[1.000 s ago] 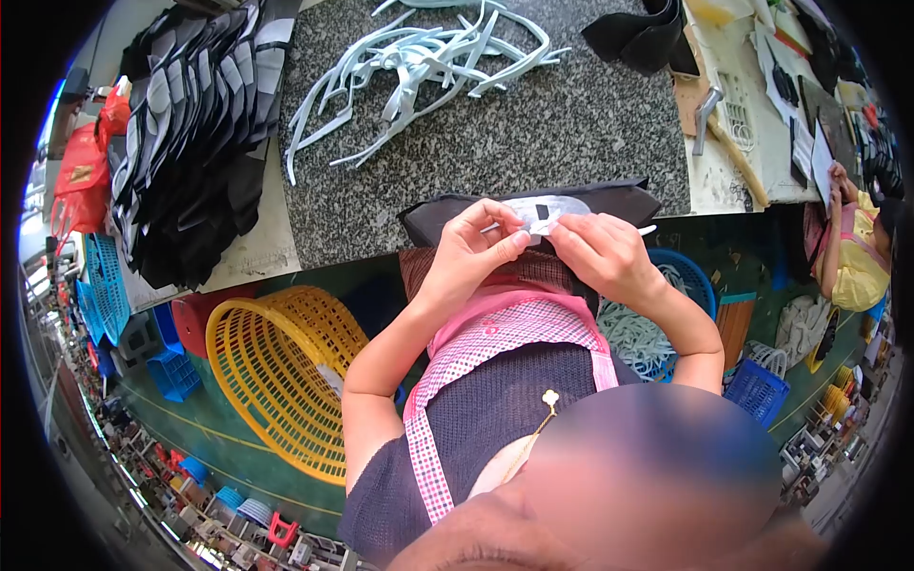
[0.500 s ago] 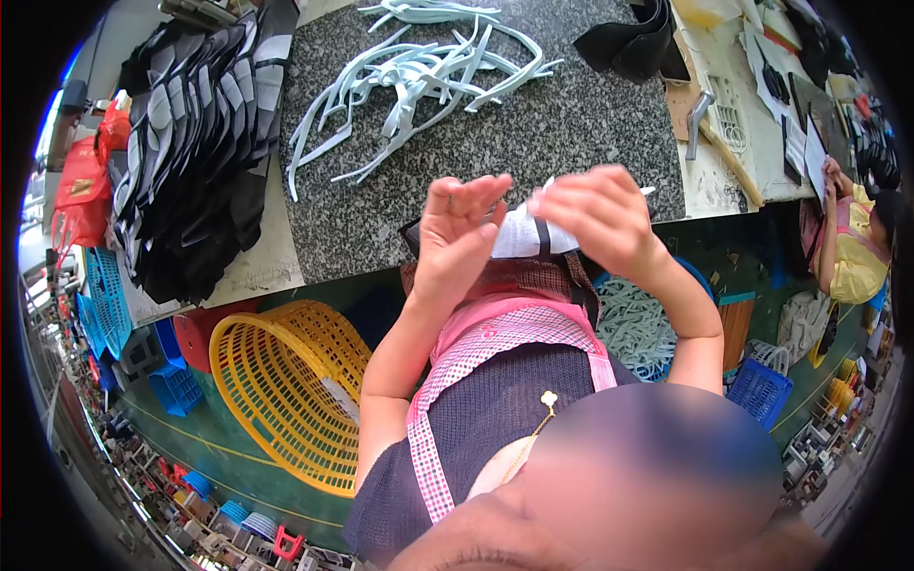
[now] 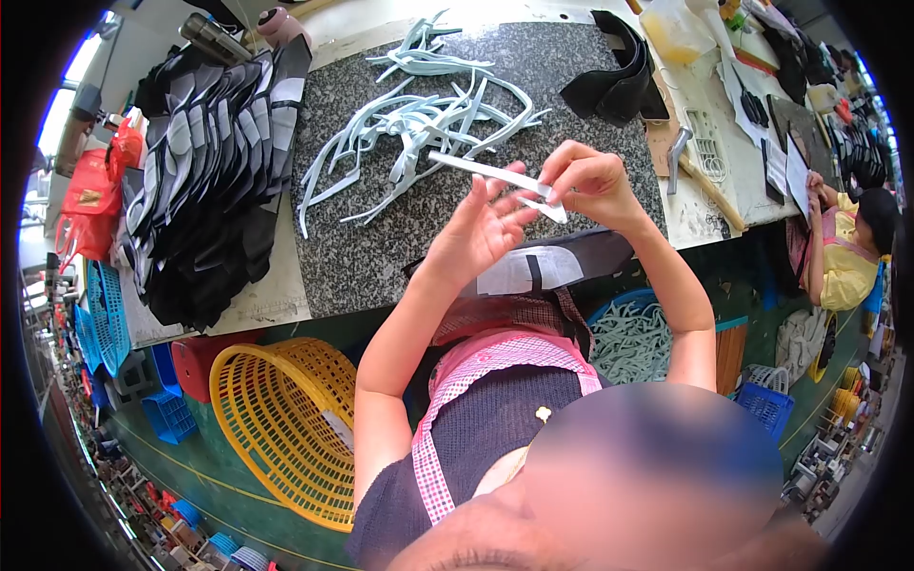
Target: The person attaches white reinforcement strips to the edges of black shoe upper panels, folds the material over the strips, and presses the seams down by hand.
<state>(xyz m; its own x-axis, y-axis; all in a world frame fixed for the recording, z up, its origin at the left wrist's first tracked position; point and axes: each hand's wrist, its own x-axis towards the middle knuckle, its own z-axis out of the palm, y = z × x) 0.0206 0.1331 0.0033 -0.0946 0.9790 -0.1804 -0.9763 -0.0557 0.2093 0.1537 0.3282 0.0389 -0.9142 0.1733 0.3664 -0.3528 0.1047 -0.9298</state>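
Observation:
Pinched in my right hand (image 3: 595, 186) is a narrow white strip (image 3: 481, 170), folded back near the fingertips, its long end pointing left over the stone slab. My left hand (image 3: 481, 233) is palm up beside the strip, fingers spread and apart; whether they touch it I cannot tell. Below both hands, a black fabric piece with a pale patch (image 3: 519, 271) lies at the table's front edge. A loose tangle of pale blue strips (image 3: 414, 128) rests on the speckled slab (image 3: 352, 276) beyond my hands.
Stacked black pieces (image 3: 205, 190) stand on the left. Black curved pieces (image 3: 614, 81) and a hammer (image 3: 678, 157) lie at right. Under the table are a yellow basket (image 3: 252, 419) and a blue tub of pale strips (image 3: 633, 338). A co-worker (image 3: 852, 252) sits far right.
The white strip now shows clearly, stretched leftward from my right hand's pinch. My left hand has lowered and turned palm up. The view has shifted slightly.

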